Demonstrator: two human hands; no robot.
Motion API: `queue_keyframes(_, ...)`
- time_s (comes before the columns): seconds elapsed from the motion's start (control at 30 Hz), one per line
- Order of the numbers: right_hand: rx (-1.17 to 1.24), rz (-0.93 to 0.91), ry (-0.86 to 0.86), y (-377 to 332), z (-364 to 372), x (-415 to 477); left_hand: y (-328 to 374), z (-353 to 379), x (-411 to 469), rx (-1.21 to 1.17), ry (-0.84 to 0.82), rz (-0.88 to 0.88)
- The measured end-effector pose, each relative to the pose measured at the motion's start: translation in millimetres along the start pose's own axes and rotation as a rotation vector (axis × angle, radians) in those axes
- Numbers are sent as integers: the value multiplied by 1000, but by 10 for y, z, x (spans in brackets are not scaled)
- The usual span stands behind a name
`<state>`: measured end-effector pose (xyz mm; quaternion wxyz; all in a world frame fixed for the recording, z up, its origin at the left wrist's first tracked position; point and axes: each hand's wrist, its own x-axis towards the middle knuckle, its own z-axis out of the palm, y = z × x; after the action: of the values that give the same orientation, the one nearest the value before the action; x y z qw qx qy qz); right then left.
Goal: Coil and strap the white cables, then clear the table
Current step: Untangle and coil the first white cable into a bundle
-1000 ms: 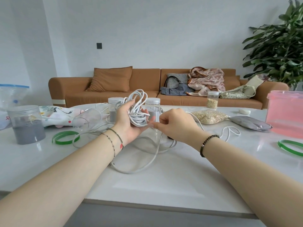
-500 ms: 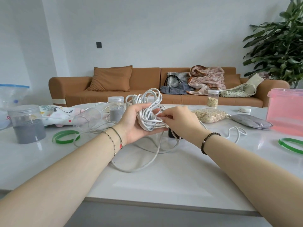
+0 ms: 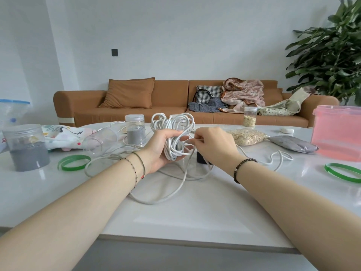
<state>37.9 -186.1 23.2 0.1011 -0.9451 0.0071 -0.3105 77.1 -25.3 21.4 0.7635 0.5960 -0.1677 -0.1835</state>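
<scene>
My left hand (image 3: 159,151) holds a bundle of coiled white cable (image 3: 173,132) upright above the white table (image 3: 195,216), fingers wrapped round its middle. My right hand (image 3: 213,145) is close on the right, pinching a strand of the same cable beside the bundle. Loose white cable (image 3: 162,198) trails from the bundle in wide loops over the table. Another loose white loop (image 3: 279,159) lies to the right of my right wrist. A small black object (image 3: 201,158) sits half hidden under my right hand.
Two jars of grey powder (image 3: 27,149) (image 3: 135,130), a tipped clear jar (image 3: 101,140), green rings (image 3: 74,162) (image 3: 343,172), a grain bag (image 3: 247,136), a grey pouch (image 3: 293,144), a grain jar (image 3: 250,116), a pink tub (image 3: 337,132) and patterned cloth (image 3: 62,135) crowd the table's far half.
The bundle has shifted right and tilted upright in my left hand. My right hand has moved up from the bundle's base to a strand at its right side.
</scene>
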Motion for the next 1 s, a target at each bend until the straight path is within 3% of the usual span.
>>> queue_keyframes(0.13,-17,-53,35,-11,28,8,3,-3,-1,10,47,13)
queue_keyframes(0.33,-60,136,116,89,-92,36,-14,40,14,120,3,-2)
queue_keyframes(0.5,40,150,89,130,-48,41,-66,55,32,241,-30,7)
queue_keyframes(0.7,96,82,138,114,-25,33,-70,49,3,230,60,13)
queue_keyframes(1.0,120,138,178,163,-33,58,-62,24,28,498,299,254)
